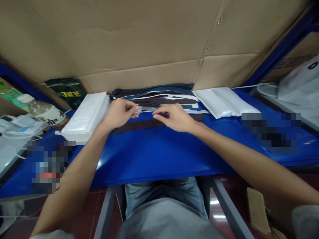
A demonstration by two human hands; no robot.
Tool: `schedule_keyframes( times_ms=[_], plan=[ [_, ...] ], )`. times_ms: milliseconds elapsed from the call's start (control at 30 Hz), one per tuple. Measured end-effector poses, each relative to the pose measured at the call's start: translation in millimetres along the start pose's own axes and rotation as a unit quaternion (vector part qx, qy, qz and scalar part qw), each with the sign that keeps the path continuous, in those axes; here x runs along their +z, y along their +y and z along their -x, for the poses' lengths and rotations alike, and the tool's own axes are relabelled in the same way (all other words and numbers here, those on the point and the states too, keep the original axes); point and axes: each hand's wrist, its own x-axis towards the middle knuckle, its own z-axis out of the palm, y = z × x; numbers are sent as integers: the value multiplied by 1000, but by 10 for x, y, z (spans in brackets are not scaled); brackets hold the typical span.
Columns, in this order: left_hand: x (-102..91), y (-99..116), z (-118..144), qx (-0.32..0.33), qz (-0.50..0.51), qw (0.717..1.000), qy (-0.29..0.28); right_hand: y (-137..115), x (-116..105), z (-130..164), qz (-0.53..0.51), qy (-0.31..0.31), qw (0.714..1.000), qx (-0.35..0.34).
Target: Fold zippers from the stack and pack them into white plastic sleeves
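Brown cardboard sheets wall off the back of a glossy blue table, and everything sits in relation to the pile of dark strips heaped against that cardboard at the middle. Just in front of the pile, the left hand has its thumb and forefinger pinched shut on the end of a thin clear sleeve, the other fingers curled in. The right hand meets it from the other side, fingertips pinched on the same sleeve, palm down. Beneath both hands, one long dark brown strip lies flat on the table, running across in front of the pile. Left of the pile rests a stack of white plastic bags; right of it lies another white stack. Farther left of the pile stand a bottle and a green packet.
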Motion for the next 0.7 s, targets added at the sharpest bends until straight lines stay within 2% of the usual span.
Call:
schedule_keyframes(
  times_ms=[133, 233, 467, 567, 700],
  plan=[
    [350, 136, 5, 57, 32, 998, -14, -73, 105, -101, -20, 5, 1000, -4],
    [438, 168, 45, 70, 35, 997, -12, -54, 133, -104, 16, 27, 1000, 1],
    [379, 136, 138, 42, 77, 996, -20, -68, 73, -68, 24, -10, 999, -33],
    [343, 147, 154, 36, 86, 995, -19, -55, -4, -69, 41, 0, 998, -56],
    [218, 37, 130, 23, 38, 998, 44, 163, -264, 4, 95, 23, 994, -48]
  ],
)
